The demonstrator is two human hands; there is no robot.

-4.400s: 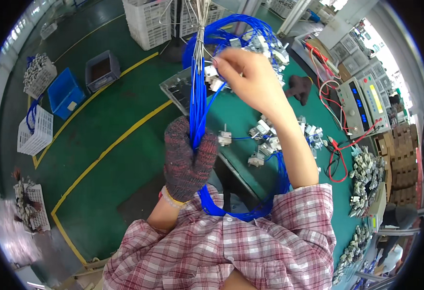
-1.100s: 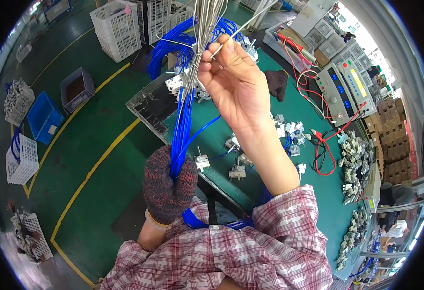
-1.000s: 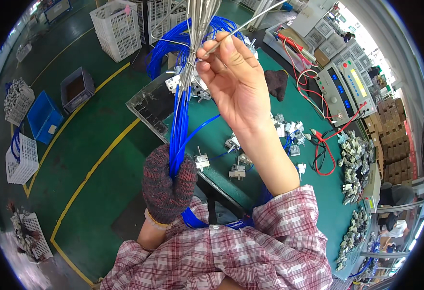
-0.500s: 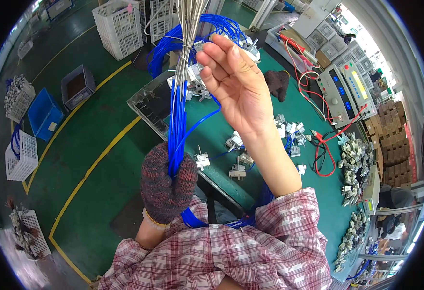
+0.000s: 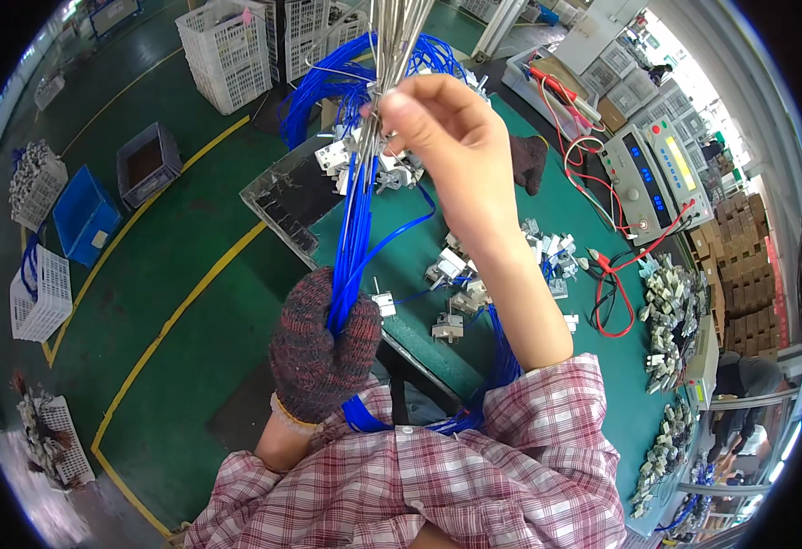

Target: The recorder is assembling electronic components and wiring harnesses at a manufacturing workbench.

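My left hand (image 5: 325,348), in a dark knitted glove, is closed around a bundle of thin blue-sleeved lines (image 5: 355,238), held upright in front of me. The bundle's upper part is bare, silvery metal rods or wires (image 5: 399,41) that fan out at the top. My bare right hand (image 5: 460,137) has its thumb and curled fingers closed at the narrow point of these metal ends. Its fingertips are partly hidden, so anything smaller in them cannot be made out. Behind the bundle lie small white-and-metal switch-like parts (image 5: 332,157) and a big blue coil (image 5: 314,96).
More switch-like parts (image 5: 451,265) lie on the green tabletop (image 5: 547,384), near a dark glove (image 5: 529,165). A power supply (image 5: 652,178) with red leads stands at right, beside rows of parts (image 5: 671,320). White crates (image 5: 223,59) and a blue bin (image 5: 85,215) stand on the floor at left.
My right hand has moved from open beside the bundle to closed on its metal ends. The bundle's top has shifted right, and my gloved left hand slightly right with it.
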